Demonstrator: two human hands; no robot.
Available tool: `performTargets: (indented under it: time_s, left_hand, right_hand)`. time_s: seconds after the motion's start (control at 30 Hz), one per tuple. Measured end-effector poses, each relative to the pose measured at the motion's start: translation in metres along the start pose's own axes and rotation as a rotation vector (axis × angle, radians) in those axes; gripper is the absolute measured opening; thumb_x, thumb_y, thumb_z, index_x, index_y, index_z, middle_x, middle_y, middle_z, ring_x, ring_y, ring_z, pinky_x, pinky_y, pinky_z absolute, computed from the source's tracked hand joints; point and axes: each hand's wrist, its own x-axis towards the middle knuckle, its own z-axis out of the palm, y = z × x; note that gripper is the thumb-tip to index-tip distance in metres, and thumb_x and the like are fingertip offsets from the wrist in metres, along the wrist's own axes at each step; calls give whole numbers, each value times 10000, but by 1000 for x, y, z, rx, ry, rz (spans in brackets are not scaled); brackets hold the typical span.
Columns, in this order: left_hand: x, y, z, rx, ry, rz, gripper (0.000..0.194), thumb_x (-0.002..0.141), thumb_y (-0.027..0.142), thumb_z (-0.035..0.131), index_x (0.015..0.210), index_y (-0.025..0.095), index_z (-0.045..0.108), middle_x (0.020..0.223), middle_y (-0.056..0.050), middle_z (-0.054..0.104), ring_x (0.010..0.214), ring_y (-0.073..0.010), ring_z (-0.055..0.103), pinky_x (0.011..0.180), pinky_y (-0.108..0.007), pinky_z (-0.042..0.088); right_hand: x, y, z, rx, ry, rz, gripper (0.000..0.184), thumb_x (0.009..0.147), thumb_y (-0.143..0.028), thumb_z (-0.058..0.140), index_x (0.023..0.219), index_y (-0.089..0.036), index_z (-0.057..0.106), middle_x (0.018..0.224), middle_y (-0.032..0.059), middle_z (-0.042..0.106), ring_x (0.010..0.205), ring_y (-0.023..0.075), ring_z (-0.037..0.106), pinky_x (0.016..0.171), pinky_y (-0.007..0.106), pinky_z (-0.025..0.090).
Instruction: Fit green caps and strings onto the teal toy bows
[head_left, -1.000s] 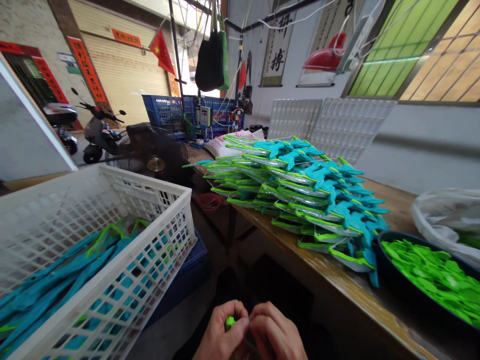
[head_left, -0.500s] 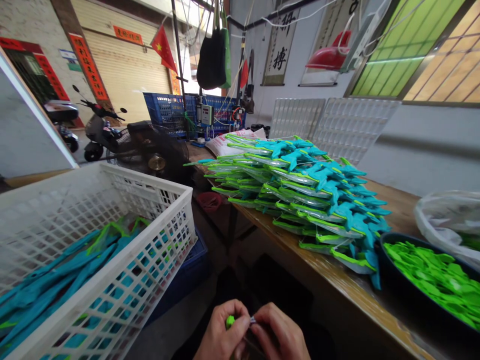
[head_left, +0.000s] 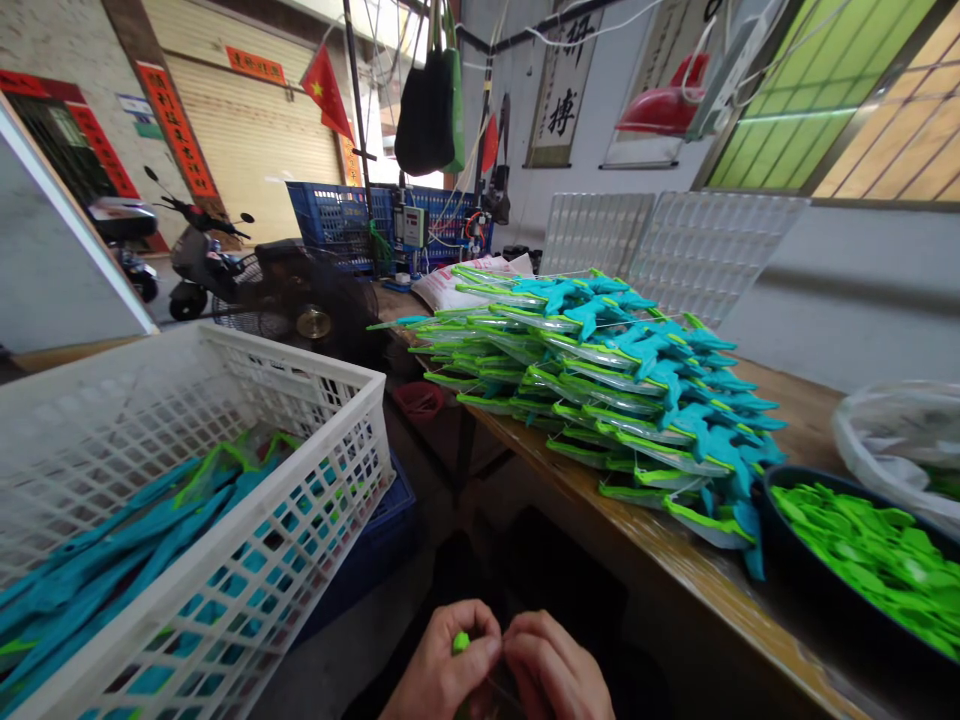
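Low in the head view, my left hand is closed around a small bright green plastic piece, of which only the tip shows between thumb and finger. Beside it, my right hand has its fingers pinched together, and whatever they grip is hidden. The fingertips of both hands almost meet. Right of and beyond the hands, a tall stack of teal and lime-green plastic pieces with clear parts lies on a wooden table.
At left stands a white plastic crate holding long teal pieces. A dark basin of lime-green parts and a bag-lined container are at right. A dark fan stands beyond the crate.
My right fingers have curled in more at the fingertips, and the small pale bit that showed between the hands is now out of sight. My left hand keeps its grip on the green piece.
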Motion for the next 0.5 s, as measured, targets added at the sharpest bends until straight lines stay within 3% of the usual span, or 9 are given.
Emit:
performTargets:
  time_s: [0.3,0.5]
  left_hand:
    - [-3,11,3,38,15,0,547,807,702,687,870,168,587,498,77,431,459,-93,391,496,-220,329]
    - [1,2,1,48,19,-1,581,786,736,682,871,166,608,496,66,463,445,-94,400,484,-219,334]
  right_hand:
    - [-11,9,2,95,-25,230,128,1031,-163,515,924,-233,523,787,-22,598,642,110,593,595,181,487]
    - [-11,9,-2,100,-6,188,122,1021,-146,538,935,-226,572,862,6,617,722,126,633,657,203,511]
